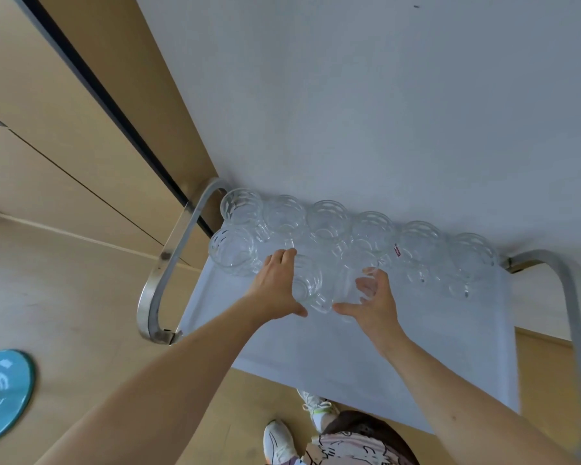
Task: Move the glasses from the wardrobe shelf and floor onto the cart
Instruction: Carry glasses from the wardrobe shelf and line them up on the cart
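Observation:
Several clear glass mugs (327, 218) stand in rows along the far edge of the white cart top (366, 350). My left hand (275, 286) grips one glass (307, 285) in the second row, fingers over its far side and thumb at its near side. My right hand (376, 303) is just to the right, fingers spread and relaxed beside another glass (353, 273), thumb pointing toward the left hand. I cannot tell whether it touches that glass.
The cart has metal loop handles at its left end (163, 263) and right end (574, 317). It stands against a white wall (383, 95). Wooden wardrobe panels (64, 146) are on the left. A blue round lid (4, 394) lies on the floor.

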{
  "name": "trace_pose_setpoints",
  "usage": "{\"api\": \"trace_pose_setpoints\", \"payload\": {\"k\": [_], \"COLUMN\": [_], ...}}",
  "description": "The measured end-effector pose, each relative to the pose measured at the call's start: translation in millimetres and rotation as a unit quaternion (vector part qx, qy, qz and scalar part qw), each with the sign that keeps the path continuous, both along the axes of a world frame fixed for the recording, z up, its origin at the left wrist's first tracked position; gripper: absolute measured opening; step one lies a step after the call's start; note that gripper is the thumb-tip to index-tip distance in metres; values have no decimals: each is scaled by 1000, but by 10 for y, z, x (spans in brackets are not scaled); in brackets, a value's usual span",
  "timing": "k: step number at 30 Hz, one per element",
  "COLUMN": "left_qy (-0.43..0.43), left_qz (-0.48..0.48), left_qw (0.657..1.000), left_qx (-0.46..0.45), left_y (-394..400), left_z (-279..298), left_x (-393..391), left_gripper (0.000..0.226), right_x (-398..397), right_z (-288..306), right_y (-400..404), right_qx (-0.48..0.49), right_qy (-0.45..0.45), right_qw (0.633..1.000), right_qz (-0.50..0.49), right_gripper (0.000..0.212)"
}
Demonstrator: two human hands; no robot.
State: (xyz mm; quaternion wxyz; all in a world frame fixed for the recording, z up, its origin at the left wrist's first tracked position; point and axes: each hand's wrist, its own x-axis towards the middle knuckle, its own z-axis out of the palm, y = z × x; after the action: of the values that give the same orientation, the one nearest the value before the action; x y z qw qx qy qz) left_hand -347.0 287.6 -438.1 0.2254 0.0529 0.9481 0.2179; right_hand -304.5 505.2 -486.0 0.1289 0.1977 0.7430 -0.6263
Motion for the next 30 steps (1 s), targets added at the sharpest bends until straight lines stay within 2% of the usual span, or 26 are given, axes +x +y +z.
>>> {"api": "trace_pose_setpoints", "payload": {"k": [3,5,8,10,12,16,19,30], "left_qy": [-30,-16,101,162,167,79,46,80], "left_qz": [-11,-11,10,10,-14,-63,-95,-62], "left_qw": [999,999,995,987,985,985,981,974], "left_qx": [19,25,15,0,-42,-143,-161,-205], "left_y": [-56,-71,-83,-84,-73,-70,-82,-72], "left_z": [91,127,163,181,210,213,184,142], "left_x": [-57,-116,-295,-493,-738,-1173,-1333,-1253], "left_gripper": [123,102,65,57,68,97,99,103], "right_x": [-10,-2,3,5,0,-7,8,19], "right_z": [2,9,14,-7,-22,-59,-93,-142], "right_y": [-24,-35,-32,-25,-28,-59,-64,-56], "right_qx": [1,-2,-3,2,5,4,4,17], "right_qy": [1,-3,-8,-11,-14,-19,-22,-27], "right_qw": [1000,1000,1000,1000,1000,1000,1000,999], "right_qz": [-1,-4,-6,-3,-4,-5,-9,-9], "right_gripper": [89,90,88,85,85,87,88,88]}}
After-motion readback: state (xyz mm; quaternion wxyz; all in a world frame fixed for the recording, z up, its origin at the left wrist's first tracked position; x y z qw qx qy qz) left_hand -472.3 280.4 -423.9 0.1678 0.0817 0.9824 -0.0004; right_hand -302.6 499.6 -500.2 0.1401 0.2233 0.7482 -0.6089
